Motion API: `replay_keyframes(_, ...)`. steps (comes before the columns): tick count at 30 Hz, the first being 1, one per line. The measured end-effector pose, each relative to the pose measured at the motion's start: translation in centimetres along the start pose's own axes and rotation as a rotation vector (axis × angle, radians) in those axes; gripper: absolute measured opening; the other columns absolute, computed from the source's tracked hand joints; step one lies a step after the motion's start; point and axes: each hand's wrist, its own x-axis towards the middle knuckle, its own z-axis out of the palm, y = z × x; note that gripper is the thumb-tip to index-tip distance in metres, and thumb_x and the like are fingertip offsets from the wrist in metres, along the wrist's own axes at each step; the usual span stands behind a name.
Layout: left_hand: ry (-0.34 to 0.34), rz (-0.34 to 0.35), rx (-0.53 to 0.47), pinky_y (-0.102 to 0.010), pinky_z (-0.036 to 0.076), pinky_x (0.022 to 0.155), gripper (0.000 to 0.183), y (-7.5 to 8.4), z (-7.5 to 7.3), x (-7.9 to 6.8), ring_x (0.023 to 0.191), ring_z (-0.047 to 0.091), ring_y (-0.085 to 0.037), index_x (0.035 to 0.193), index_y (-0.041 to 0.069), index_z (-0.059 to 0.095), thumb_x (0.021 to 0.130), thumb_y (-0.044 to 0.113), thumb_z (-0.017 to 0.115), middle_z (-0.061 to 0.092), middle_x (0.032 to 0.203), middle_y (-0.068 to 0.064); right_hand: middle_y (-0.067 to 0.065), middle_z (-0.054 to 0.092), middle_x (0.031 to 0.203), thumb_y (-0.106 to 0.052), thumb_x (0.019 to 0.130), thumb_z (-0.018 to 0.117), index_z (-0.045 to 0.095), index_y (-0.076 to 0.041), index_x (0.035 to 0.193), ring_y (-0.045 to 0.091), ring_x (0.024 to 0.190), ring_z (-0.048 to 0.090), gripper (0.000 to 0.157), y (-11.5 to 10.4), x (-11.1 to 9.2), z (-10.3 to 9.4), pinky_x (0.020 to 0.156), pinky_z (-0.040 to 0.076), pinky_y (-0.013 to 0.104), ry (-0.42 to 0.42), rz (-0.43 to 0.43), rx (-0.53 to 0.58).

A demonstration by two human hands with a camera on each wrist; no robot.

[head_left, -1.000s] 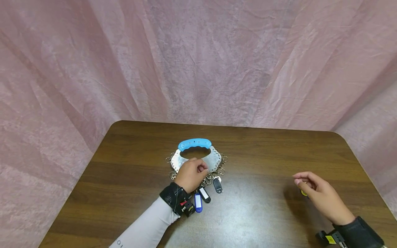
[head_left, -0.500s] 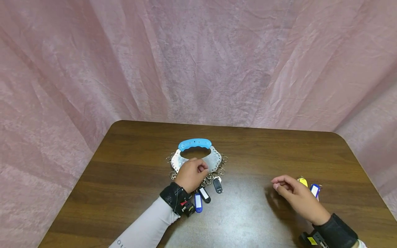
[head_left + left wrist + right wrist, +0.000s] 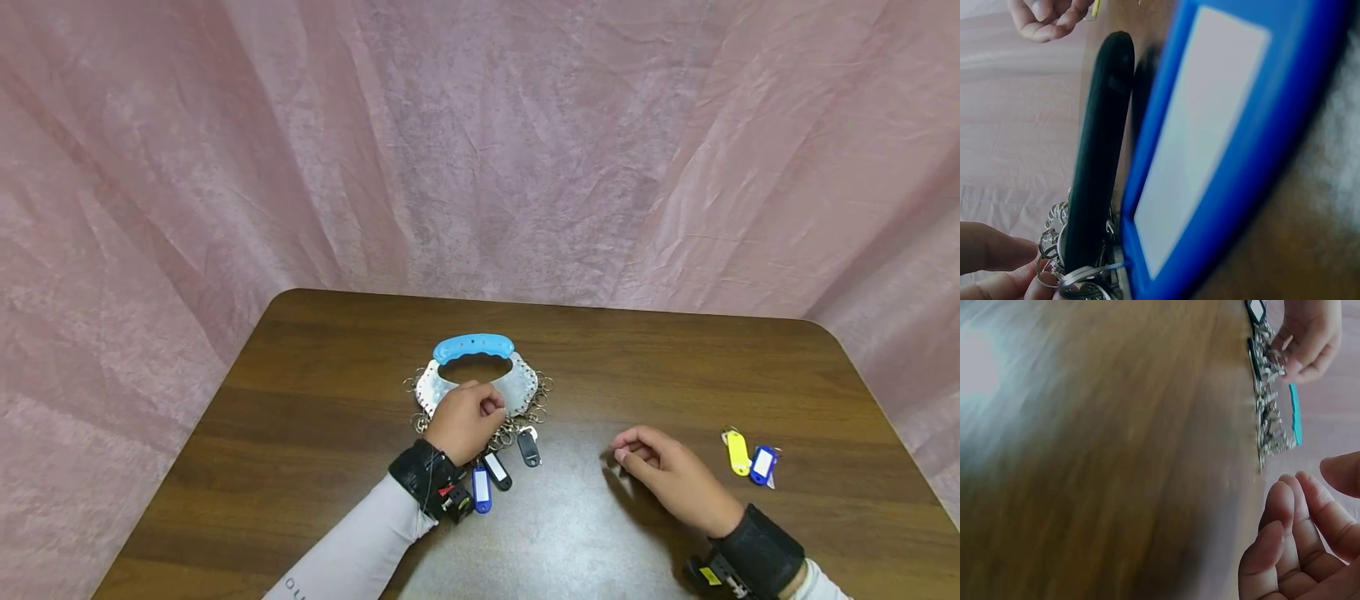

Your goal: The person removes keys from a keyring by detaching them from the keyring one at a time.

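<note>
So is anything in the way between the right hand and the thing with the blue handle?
Nothing visible stands between the right hand and the right side of the blue-handled holder. The left hand covers part of its front edge, and a dark tag lies near that edge, off the straight path.

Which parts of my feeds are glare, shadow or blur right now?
Head: pale glare on the near middle of the table, a soft shadow beside the right hand; left wrist: the blue tag looms close with soft edges, the tabletop at the right edge blurred; right wrist: tabletop smeared, bright glare at upper left, a dark shadowy band toward the bottom.
</note>
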Motion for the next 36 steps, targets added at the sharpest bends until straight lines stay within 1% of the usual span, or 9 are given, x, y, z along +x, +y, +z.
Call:
replay_keyframes(6,0.003,0.001,0.005,-0.024,0.041,0.058,0.004,-0.1,0.1,0.0,0.066,0.049,-0.008,0.080,0.014,0.066,0.080,0.016,0.069,0.053,0.072,0.006,0.006,0.062,0.092,-0.018,0.096,0.058,0.061,-0.009,0.103,0.019,0.075,0.059,0.012,-0.6,0.7,1.3,0.064,0.050,0.027,-0.048,-0.026,0.007)
replay_keyframes(12,0.008,0.004,0.010,-0.024,0.041,0.058,0.004,-0.1,0.1,0.1,0.065,0.049,-0.008,0.081,0.013,0.066,0.079,0.015,0.069,0.055,0.073,0.004,0.004,0.062,0.089,-0.013,0.094,0.060,0.061,-0.009,0.103,0.017,0.072,0.060,0.010,-1.1,1.5,2.5,0.062,0.050,0.027,-0.093,-0.092,0.000)
replay_keyframes(18,0.006,0.006,0.006,-0.024,0.041,0.059,0.004,0.0,0.0,0.1,0.065,0.049,-0.008,0.081,0.012,0.066,0.079,0.015,0.069,0.055,0.073,0.004,0.004,0.063,0.089,-0.011,0.093,0.060,0.061,-0.009,0.103,0.016,0.071,0.060,0.010,-1.8,2.3,3.5,0.061,0.051,0.027,-0.136,-0.122,0.028)
replay_keyframes(22,0.004,0.004,0.002,-0.024,0.041,0.059,0.004,0.1,0.0,0.1,0.065,0.049,-0.008,0.081,0.013,0.066,0.080,0.014,0.069,0.055,0.073,0.003,0.004,0.064,0.093,-0.011,0.093,0.060,0.061,-0.009,0.103,0.016,0.073,0.060,0.010,-2.1,2.8,4.1,0.062,0.051,0.027,-0.141,-0.138,0.041)
replay_keyframes(28,0.002,0.005,0.000,-0.024,0.041,0.059,0.004,0.1,0.0,0.0,0.066,0.049,-0.008,0.081,0.013,0.066,0.080,0.015,0.069,0.055,0.073,0.004,0.001,0.063,0.086,-0.012,0.092,0.061,0.062,-0.011,0.102,0.011,0.069,0.059,0.010,-2.5,3.6,4.8,0.063,0.050,0.026,-0.139,-0.123,-0.003)
replay_keyframes(36,0.005,0.005,0.010,-0.024,0.041,0.059,0.004,0.0,0.0,0.1,0.066,0.049,-0.008,0.081,0.014,0.066,0.079,0.015,0.069,0.053,0.072,0.006,0.001,0.063,0.084,-0.007,0.091,0.060,0.062,-0.009,0.101,0.010,0.070,0.059,0.010,-2.8,4.7,5.8,0.063,0.050,0.026,-0.148,-0.148,-0.033)
